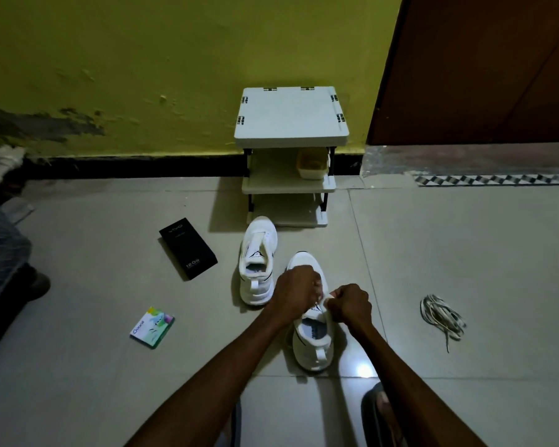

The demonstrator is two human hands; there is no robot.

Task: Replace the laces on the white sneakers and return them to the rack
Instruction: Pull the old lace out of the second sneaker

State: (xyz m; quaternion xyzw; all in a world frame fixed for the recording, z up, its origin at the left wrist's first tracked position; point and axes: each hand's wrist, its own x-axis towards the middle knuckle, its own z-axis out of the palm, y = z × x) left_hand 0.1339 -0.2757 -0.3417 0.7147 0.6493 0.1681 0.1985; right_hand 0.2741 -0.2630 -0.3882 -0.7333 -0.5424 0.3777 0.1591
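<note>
Kneeling over the near sneaker (313, 337), the person worked both hands at its tongue and upper eyelets. The left hand (296, 293) was curled closed over the shoe's throat, fingers pinched at something white that was too small to make out, and the right hand (350, 306) was fisted just beside it, gripping the top of the tongue. That shoe stood upright on the tiled floor (465, 253), toe pointing toward the white rack (289, 117) against the yellow wall. The other sneaker (258, 259) stood just to the left and farther off, unlaced, near the rack's foot. A loose bundle of laces (441, 314) lay well apart to the right. A black box (188, 248) and a small card packet (152, 327) lay to the left.
</note>
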